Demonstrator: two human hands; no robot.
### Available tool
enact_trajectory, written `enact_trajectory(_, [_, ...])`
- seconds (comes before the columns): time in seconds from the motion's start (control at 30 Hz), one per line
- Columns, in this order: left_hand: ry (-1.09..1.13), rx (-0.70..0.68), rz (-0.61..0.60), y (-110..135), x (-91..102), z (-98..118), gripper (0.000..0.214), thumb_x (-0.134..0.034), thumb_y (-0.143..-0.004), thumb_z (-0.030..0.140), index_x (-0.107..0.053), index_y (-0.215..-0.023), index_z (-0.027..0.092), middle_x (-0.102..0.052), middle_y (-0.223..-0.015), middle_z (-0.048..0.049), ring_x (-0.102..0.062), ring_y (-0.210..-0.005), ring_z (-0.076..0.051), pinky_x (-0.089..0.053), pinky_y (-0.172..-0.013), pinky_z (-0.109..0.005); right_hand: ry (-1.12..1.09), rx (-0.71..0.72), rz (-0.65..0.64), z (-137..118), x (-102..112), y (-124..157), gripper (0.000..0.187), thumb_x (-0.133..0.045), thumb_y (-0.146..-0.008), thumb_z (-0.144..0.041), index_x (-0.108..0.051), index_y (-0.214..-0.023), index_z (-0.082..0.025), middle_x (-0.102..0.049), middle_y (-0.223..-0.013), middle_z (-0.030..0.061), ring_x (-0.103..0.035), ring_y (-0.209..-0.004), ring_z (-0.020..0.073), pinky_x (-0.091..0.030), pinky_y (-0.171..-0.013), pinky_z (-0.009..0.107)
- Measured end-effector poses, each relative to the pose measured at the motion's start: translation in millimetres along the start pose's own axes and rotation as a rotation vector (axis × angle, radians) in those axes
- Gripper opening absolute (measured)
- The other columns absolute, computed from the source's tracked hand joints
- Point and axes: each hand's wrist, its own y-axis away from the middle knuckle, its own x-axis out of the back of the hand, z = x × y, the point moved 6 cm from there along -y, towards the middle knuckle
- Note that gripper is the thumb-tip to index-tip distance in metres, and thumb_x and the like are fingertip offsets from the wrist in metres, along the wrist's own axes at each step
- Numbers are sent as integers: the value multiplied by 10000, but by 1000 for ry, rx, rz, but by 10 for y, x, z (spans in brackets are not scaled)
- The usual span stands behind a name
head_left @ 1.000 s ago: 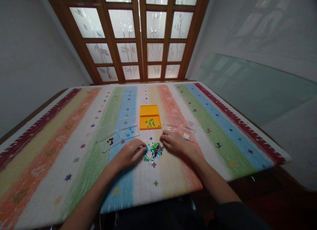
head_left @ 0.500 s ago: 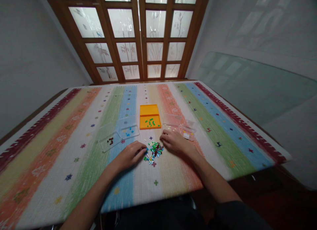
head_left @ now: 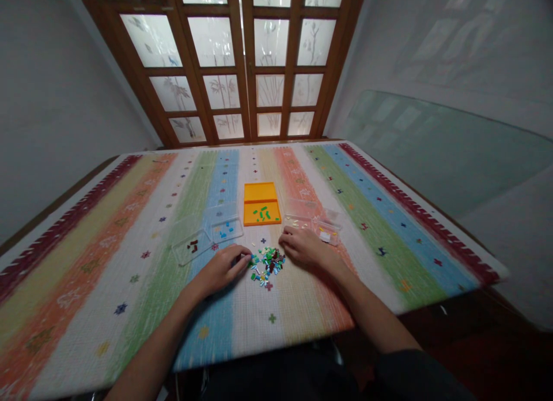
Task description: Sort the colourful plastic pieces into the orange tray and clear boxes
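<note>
A small heap of mixed toy bricks (head_left: 273, 261), in green, brown, blue, white and yellow, lies on the striped cloth between my hands. My left hand (head_left: 225, 268) is at the heap's left edge, thumb and fingers drawn together; whatever is at the tips is too small to name. On the heap's right side rests my right hand (head_left: 302, 245), its fingers curled down by the bricks and their tips hidden. Beyond the heap, an open orange case (head_left: 261, 192) has several green bricks (head_left: 264, 212) in its near half.
Left of the orange case are a clear box (head_left: 242, 235) with blue bricks and another clear box (head_left: 180, 264) with brown ones. Pale pieces (head_left: 296, 223) lie in a clear box on the right, beside a clear box (head_left: 337, 241) holding yellow and white pieces.
My left hand has shifted slightly left, away from the middle of the heap. The right hand has stayed in place.
</note>
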Motion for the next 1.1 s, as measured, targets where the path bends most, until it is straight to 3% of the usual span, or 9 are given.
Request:
enact_trajectory(0.23, [-13,43,23,35,100,-78,207,-499,-1003,311,-667,-1018,191,-731,-910,-52,-672,-802,-186,-529,-768,-338,-17,-3,5,-13,21,6,200,-492,-941,-107,-683,-927,-163,-647,-966,74,-481,-762,151,-269,-655,307])
enact_trajectory(0.43, [-29,-38,-156,114,-31,4,175,-517,-964,277,-662,-946,181,-683,-839,-38,-625,-729,-157,-498,-710,-288,-9,-6,1,1,0,4,188,-502,-939,-108,-684,-931,-158,-655,-980,77,-484,-754,146,-267,-644,309])
enact_trajectory(0.57, [-68,-57,-169,128,-92,32,114,-550,-913,246,-642,-906,179,-614,-753,-11,-559,-655,-142,-450,-653,-271,-14,-1,11,11,-10,6,191,-497,-937,-110,-680,-922,-162,-647,-972,73,-478,-756,147,-257,-640,310])
enact_trajectory(1.1, [-61,-60,-170,122,-75,135,108,-557,-851,208,-625,-934,189,-584,-881,-36,-569,-781,-175,-491,-739,-303,-7,4,13,21,-25,9,179,-502,-940,-119,-675,-919,-158,-645,-966,72,-454,-733,142,-240,-638,315])
